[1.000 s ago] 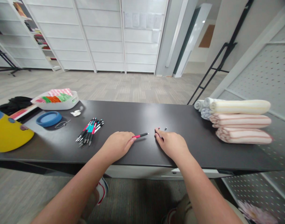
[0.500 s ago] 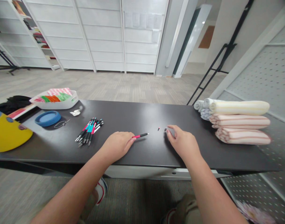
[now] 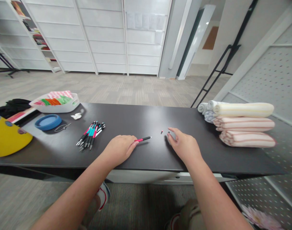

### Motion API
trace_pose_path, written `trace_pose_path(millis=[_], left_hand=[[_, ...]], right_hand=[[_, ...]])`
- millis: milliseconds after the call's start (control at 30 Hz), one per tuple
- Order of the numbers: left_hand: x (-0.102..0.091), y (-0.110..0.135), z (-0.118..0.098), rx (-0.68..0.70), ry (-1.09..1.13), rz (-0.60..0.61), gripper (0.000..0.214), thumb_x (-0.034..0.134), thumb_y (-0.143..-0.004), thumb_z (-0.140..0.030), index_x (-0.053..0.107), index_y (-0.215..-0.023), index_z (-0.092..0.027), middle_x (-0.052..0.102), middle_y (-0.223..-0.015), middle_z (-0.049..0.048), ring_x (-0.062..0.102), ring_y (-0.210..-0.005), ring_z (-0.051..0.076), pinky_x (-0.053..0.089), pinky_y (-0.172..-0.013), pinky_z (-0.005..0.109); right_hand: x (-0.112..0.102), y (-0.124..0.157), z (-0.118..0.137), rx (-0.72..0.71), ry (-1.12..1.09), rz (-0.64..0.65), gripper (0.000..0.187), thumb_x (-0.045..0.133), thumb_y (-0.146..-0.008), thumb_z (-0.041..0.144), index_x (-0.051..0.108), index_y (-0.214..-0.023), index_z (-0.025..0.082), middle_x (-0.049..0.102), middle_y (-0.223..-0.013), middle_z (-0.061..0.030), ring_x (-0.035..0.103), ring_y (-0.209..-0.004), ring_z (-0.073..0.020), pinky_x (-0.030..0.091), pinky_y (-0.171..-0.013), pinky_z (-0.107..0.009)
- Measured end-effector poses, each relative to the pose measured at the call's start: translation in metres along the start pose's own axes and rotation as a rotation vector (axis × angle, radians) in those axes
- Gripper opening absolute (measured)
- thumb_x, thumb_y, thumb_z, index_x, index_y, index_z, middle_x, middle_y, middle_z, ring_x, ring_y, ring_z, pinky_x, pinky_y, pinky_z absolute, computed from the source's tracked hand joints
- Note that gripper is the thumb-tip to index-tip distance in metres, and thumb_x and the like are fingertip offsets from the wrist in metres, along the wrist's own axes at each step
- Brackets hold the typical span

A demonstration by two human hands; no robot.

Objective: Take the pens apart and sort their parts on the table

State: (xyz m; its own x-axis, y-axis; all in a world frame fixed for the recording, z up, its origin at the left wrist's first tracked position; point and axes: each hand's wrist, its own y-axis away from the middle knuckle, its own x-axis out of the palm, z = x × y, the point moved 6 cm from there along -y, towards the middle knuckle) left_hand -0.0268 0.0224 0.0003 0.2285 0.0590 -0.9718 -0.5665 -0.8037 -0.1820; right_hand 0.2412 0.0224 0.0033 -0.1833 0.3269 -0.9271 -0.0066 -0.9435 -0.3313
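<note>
Red pen (image 3: 143, 139): is being gripped by the left hand (image 3: 122, 147) at the tabletop (image 3: 141, 118); black end and tip are being pointed toward 3 o'clock; rear end is being hidden by the hand.
Left fingers (image 3: 131, 138): are being curled together, pen being pinched against the thumb.
Tiny dark part (image 3: 168, 131): is being framed by thumb and index tips, at 10 o'clock from the middle of the right hand (image 3: 185, 145).
Right fingers (image 3: 175, 131): are being held curved, tips facing; whether the part is being squeezed or only flanked cannot be told.
Tiny red part (image 3: 161, 132): is being carried by the tabletop, untouched, 2 o'clock from the pen tip, 9 o'clock from the dark part.
Pen bundle (image 3: 92, 135): is being carried loose, 10 o'clock from the left hand.
Rolled towels (image 3: 243, 124): are being stacked well apart, between 2 and 3 o'clock from the right hand.
Step in hand: judged as small-part handling, pen being steadied one-handed; pick-up or set-down cannot be told.
Next move: judged to be calling for a light fingertip pinch if the part is being lifted, a clean release if being set down; red part not being nudged.
</note>
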Motion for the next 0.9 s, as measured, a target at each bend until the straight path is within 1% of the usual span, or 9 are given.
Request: trace_pose_path(millis=[67,167,233,300,400,467,567,733,900], left_hand=[[0.0,0.0,0.0,0.001,0.004,0.002,0.041,0.032,-0.111,-0.041,0.068,-0.112,-0.021,0.075,-0.106,0.0067,0.071,-0.096,0.024,0.05,-0.084,0.037],[0.0,-0.001,0.0,0.011,0.004,0.008,0.04,0.034,-0.111,-0.042,0.068,-0.114,-0.021,0.075,-0.107,0.0069,0.07,-0.098,0.024,0.049,-0.084,0.036],[0.0,-0.001,-0.002,0.037,0.012,0.022,0.037,0.036,-0.11,-0.041,0.067,-0.116,-0.022,0.074,-0.109,0.0061,0.07,-0.099,0.023,0.049,-0.084,0.035],[0.0,0.0,-0.005,0.073,0.027,0.042,0.032,0.039,-0.11,-0.039,0.067,-0.117,-0.024,0.074,-0.108,0.0045,0.07,-0.097,0.022,0.048,-0.083,0.034],[-0.001,0.001,-0.008,0.105,0.026,0.048,0.028,0.042,-0.109,-0.037,0.067,-0.117,-0.026,0.073,-0.103,0.0031,0.069,-0.093,0.022,0.047,-0.079,0.033],[-0.002,0.002,-0.008,0.11,0.018,0.036,0.027,0.043,-0.109,-0.037,0.067,-0.116,-0.026,0.072,-0.101,0.0029,0.068,-0.092,0.022,0.045,-0.078,0.033],[-0.002,0.002,-0.009,0.117,0.014,0.033,0.026,0.044,-0.109,-0.038,0.067,-0.116,-0.026,0.071,-0.1,0.0028,0.067,-0.092,0.022,0.044,-0.077,0.033],[0.002,0.001,-0.012,0.139,0.005,0.072,0.03,0.042,-0.109,-0.042,0.067,-0.114,-0.026,0.072,-0.098,0.0028,0.068,-0.093,0.022,0.043,-0.078,0.033],[0.004,0.0,-0.012,0.14,0.0,0.099,0.033,0.041,-0.109,-0.043,0.068,-0.111,-0.024,0.074,-0.1,0.0033,0.069,-0.094,0.023,0.043,-0.079,0.034]], right_hand=[[-0.002,0.003,0.011,-0.097,-0.138,-0.004,0.036,0.053,-0.102,0.043,0.07,-0.129,0.027,0.074,-0.078,-0.002,0.069,-0.07,-0.0197,0.047,-0.069,-0.029],[0.001,0.009,0.03,-0.257,-0.354,0.086,0.038,0.053,-0.103,0.045,0.068,-0.132,0.025,0.073,-0.084,-0.0021,0.068,-0.076,-0.0186,0.05,-0.076,-0.03],[0.003,0.011,0.04,-0.314,-0.436,0.13,0.039,0.055,-0.103,0.045,0.066,-0.134,0.024,0.072,-0.089,-0.0032,0.068,-0.081,-0.0196,0.051,-0.082,-0.032],[0.004,0.013,0.049,-0.356,-0.492,0.146,0.037,0.059,-0.102,0.045,0.067,-0.132,0.025,0.072,-0.094,-0.004,0.068,-0.086,-0.0202,0.052,-0.087,-0.034],[0.004,0.014,0.061,-0.409,-0.567,0.172,0.028,0.061,-0.102,0.041,0.072,-0.123,0.026,0.073,-0.101,-0.0041,0.067,-0.092,-0.019,0.051,-0.088,-0.032],[0.004,0.016,0.068,-0.431,-0.593,0.211,0.022,0.061,-0.102,0.038,0.075,-0.115,0.026,0.074,-0.101,-0.0031,0.067,-0.09,-0.0176,0.051,-0.083,-0.03],[0.005,0.018,0.075,-0.435,-0.588,0.255,0.018,0.063,-0.101,0.037,0.076,-0.108,0.026,0.075,-0.098,-0.0015,0.068,-0.087,-0.0167,0.049,-0.078,-0.029],[0.006,0.019,0.079,-0.453,-0.565,0.275,0.019,0.064,-0.101,0.04,0.075,-0.107,0.026,0.078,-0.103,-0.0006,0.07,-0.089,-0.0161,0.047,-0.078,-0.028],[0.008,0.02,0.079,-0.464,-0.549,0.294,0.02,0.061,-0.103,0.04,0.076,-0.104,0.026,0.079,-0.1,-0.0002,0.071,-0.088,-0.0162,0.046,-0.077,-0.028]])
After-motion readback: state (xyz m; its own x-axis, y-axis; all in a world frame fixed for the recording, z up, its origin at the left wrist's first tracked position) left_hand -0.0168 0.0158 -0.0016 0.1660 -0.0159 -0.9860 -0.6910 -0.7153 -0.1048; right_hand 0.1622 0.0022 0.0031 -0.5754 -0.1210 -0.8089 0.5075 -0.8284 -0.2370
